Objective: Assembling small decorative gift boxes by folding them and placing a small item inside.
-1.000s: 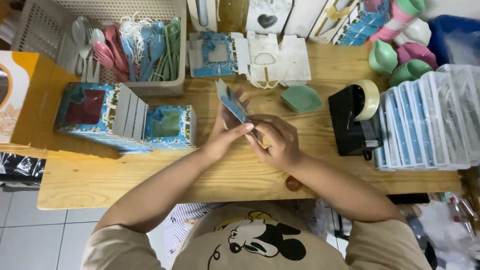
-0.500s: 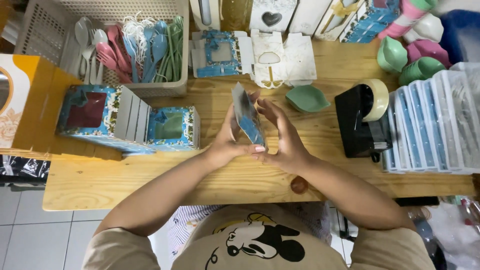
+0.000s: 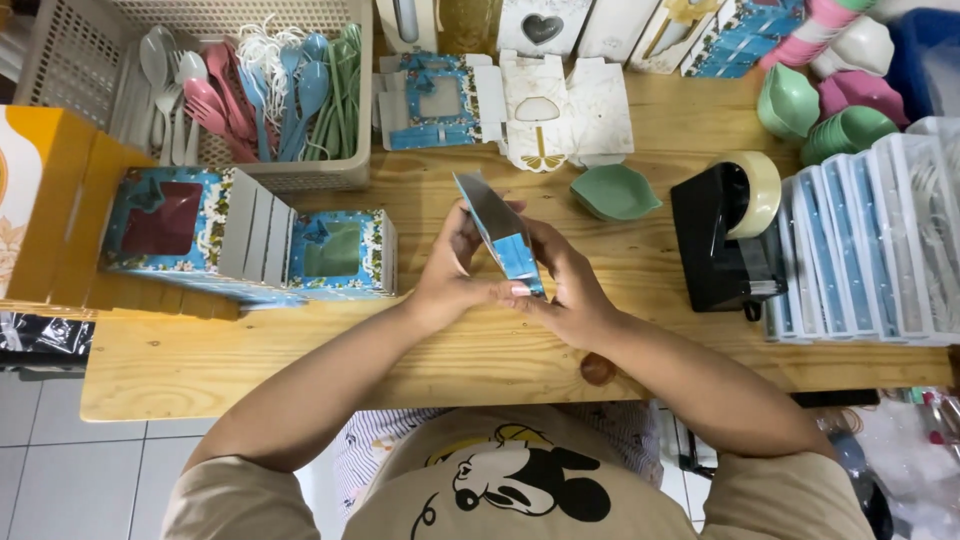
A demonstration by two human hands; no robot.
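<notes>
Both of my hands hold a flat blue patterned cardboard box blank on edge above the wooden table. My left hand grips its left side, thumb along the lower edge. On the other side my right hand presses against it with fingers wrapped around the bottom. The blank stands nearly upright, its grey inner face turned left.
Folded blue window boxes sit at the left. A beige basket holds several plastic spoons. Flat box blanks lie at the back, beside a green leaf-shaped dish. A black tape dispenser and stacked blue blanks stand at the right.
The blank has swung from a low tilt to nearly upright, and both hands have shifted toward the table's middle while keeping hold of it.
</notes>
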